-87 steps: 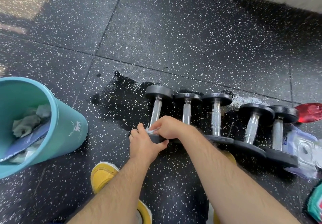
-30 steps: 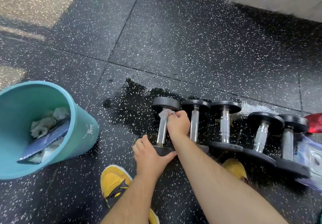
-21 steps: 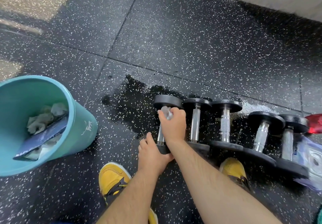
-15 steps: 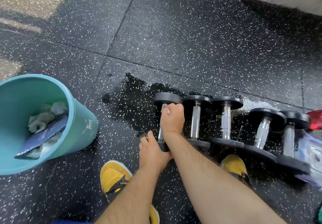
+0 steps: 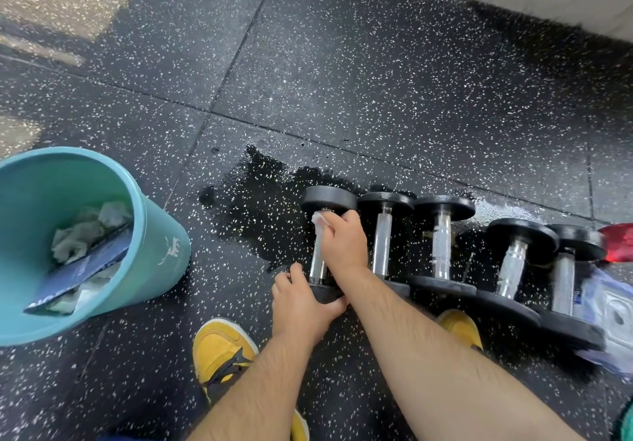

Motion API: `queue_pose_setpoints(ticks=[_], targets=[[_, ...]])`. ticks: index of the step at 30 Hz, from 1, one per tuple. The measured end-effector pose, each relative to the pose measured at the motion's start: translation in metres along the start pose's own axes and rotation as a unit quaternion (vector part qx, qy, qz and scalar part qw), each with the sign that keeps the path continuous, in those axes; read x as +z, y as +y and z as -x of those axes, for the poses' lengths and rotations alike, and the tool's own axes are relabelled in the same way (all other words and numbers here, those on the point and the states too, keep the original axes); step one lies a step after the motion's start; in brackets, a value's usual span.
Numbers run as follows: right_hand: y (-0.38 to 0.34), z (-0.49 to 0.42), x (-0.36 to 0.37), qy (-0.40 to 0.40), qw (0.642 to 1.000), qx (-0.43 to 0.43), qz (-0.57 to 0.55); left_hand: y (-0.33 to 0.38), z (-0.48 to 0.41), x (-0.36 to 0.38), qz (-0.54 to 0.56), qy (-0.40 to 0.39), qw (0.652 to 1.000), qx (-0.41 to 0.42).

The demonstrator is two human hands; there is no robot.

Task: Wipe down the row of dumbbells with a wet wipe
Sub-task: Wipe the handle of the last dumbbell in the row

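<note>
Several black dumbbells with chrome handles lie side by side on the speckled rubber floor. My left hand [image 5: 301, 303] grips the near head of the leftmost dumbbell [image 5: 328, 198]. My right hand [image 5: 344, 242] is wrapped round that dumbbell's chrome handle with a white wet wipe [image 5: 319, 218] bunched in it; a corner of the wipe sticks out just under the far head. The other dumbbells [image 5: 442, 231] stretch away to the right, untouched.
A teal bin [image 5: 161, 255] holding crumpled wipes and a dark blue packet stands at the left. A wet patch [image 5: 260, 200] darkens the floor left of the dumbbells. My yellow shoes [image 5: 219, 348] are near. A wipe packet [image 5: 613, 303] and red item [image 5: 616, 240] lie far right.
My right hand moved from the near head up onto the leftmost dumbbell's handle, sliding the wipe along it toward the far head. My left hand stayed on the near head.
</note>
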State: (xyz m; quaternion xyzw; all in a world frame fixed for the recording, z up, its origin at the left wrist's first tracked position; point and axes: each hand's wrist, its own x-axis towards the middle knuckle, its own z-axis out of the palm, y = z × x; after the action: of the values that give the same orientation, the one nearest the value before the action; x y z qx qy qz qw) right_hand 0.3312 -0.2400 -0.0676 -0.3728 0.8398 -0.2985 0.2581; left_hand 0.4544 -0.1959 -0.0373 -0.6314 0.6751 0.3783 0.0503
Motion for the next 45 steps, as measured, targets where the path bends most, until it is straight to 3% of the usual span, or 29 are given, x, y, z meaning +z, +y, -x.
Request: queue_pose_setpoints(ticks=[4, 8, 15, 20, 26, 30, 35, 40, 45], targets=[[-0.002, 0.005, 0.001, 0.013, 0.999, 0.043, -0.031, 0.001, 0.001, 0.002, -0.001, 0.0, 1.0, 0.001], [0.002, 0.0, -0.011, -0.041, 0.999, -0.006, -0.015, -0.001, -0.001, 0.003, -0.002, 0.001, 1.0, -0.008], [0.005, -0.006, -0.015, -0.022, 0.998, -0.019, 0.053, -0.001, -0.001, 0.006, -0.012, 0.015, 1.0, 0.002], [0.001, -0.006, -0.018, -0.12, 0.983, -0.082, 0.115, -0.003, -0.002, 0.007, -0.009, 0.008, 1.0, 0.0], [-0.002, -0.012, -0.022, -0.098, 0.993, -0.04, 0.061, -0.001, -0.001, 0.008, -0.019, 0.014, 1.0, 0.005], [0.0, 0.001, -0.026, -0.181, 0.973, -0.093, 0.104, -0.004, -0.002, 0.008, -0.014, 0.006, 1.0, 0.003], [-0.004, -0.005, -0.024, -0.109, 0.989, -0.05, 0.087, -0.001, -0.002, 0.008, -0.025, 0.01, 1.0, 0.003], [0.0, 0.01, -0.028, -0.174, 0.978, -0.081, 0.085, -0.004, -0.002, 0.006, -0.008, 0.004, 1.0, 0.004], [0.0, -0.003, -0.025, -0.13, 0.989, -0.045, 0.059, -0.003, -0.002, 0.006, -0.015, 0.002, 1.0, 0.005]])
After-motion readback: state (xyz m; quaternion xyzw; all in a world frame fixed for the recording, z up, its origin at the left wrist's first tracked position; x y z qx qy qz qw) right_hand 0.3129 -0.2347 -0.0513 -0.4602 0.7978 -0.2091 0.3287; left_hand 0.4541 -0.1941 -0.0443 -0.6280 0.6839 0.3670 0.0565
